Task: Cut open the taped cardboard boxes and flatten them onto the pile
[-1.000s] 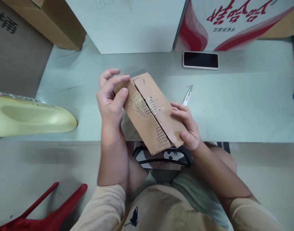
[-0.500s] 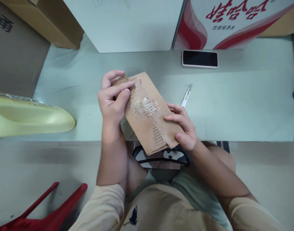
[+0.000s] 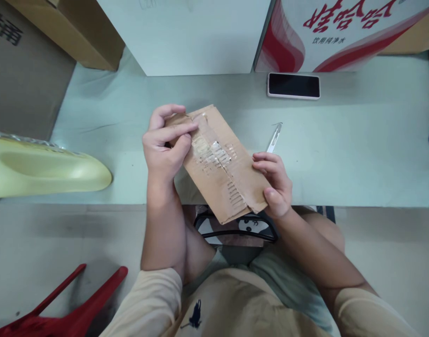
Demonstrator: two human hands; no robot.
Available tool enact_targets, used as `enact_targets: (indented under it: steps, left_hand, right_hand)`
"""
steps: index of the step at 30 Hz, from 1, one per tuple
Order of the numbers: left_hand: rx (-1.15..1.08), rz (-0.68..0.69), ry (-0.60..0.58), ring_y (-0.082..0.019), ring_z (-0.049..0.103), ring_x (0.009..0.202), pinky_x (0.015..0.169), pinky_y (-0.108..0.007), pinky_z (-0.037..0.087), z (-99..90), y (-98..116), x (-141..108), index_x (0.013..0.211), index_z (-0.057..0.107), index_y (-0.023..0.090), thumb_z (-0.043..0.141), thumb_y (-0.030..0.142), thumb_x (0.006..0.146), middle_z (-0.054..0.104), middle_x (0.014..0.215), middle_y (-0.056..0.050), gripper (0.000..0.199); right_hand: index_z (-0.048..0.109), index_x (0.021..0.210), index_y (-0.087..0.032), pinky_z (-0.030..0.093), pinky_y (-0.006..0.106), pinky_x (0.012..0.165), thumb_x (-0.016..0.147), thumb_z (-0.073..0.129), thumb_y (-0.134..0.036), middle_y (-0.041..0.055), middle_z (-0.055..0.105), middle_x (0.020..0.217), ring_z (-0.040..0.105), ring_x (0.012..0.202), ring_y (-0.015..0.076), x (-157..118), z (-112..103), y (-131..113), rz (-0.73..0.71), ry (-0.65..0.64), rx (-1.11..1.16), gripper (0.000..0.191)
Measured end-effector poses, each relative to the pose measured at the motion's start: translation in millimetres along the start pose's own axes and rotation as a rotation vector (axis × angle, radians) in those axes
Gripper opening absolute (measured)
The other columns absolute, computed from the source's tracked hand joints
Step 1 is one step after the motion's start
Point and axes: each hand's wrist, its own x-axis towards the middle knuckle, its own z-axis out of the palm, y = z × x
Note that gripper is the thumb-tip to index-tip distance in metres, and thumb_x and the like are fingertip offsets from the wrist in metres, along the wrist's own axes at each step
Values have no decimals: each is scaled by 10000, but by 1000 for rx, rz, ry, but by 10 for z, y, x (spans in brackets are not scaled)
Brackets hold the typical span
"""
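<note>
Cardboard box (image 3: 209, 189) is held tilted between the hands, over the near edge of the counter (image 3: 344, 140). Right hand (image 3: 278, 185): fingers bent and slightly apart along the right edge, thumb at the near corner. Left hand (image 3: 165, 147): thumb and index pinching the far-left end, index lying toward the taped seam; how hard either presses, I cannot tell. Good handling here would mean even support at both ends and flaps kept level; squeezing could buckle the worn card. A second ago a dark gap split the seam; now the flap edges meet. The right fingers, further over the top half a second ago, are back at the edge. Beyond lie a small knife (image 3: 274, 138) and, farther, a phone (image 3: 294, 86).
</note>
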Motion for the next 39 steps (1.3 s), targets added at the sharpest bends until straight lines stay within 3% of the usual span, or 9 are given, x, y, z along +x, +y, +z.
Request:
enact_targets:
  steps: [6,13,16,22,30,35,39]
  left_hand:
    - [-16,17,27,-355,539,1407,1269,-571,397,-23,20,3,909,736,203,940,638,747,685,1220,-50,507]
    - [159,136,-28,-327,607,1343,1210,-539,492,9,14,-29,1053,779,292,766,730,863,666,1285,-61,477]
    - [213,213,-44,-300,622,1297,1206,-535,507,-2,4,-42,1149,777,298,734,691,915,673,1298,-56,459]
    - [212,227,-92,-286,644,1307,1186,-553,545,-32,6,-54,1056,817,295,725,546,979,659,1342,-49,279]
    - [253,220,-84,-268,639,1300,1158,-550,571,-11,64,-64,1005,835,304,716,481,1007,676,1328,-40,214]
    - [209,240,-70,-263,651,1283,1156,-547,570,-2,33,-68,1026,837,307,724,532,1002,682,1303,-46,252]
    - [146,276,-44,-256,664,1249,1153,-541,566,4,9,-63,1053,845,349,735,602,974,692,1267,-35,287]
  right_hand:
    - [693,1153,-294,618,469,900,993,436,-604,112,645,1130,665,1062,286,7,82,-41,54,150,32,433]
    - [718,1187,-302,608,458,914,1011,488,-532,92,656,1150,665,1088,268,4,55,-46,21,80,61,369]
    - [747,1209,-315,596,449,926,1001,548,-482,83,666,1164,666,1095,257,2,31,-38,15,60,86,333]
    - [765,1230,-334,576,487,955,1003,556,-455,80,678,1190,665,1111,270,2,-3,-63,8,25,71,332]
    - [821,1142,-362,592,486,985,1001,524,-314,63,649,1227,659,1123,252,-18,-5,-113,11,28,95,332]
    - [840,1107,-382,606,469,994,990,530,-261,57,642,1231,657,1136,241,-6,-6,-130,20,27,119,353]
    - [851,1057,-349,616,485,965,982,540,-317,74,648,1190,665,1101,251,1,-6,-89,0,45,120,322]
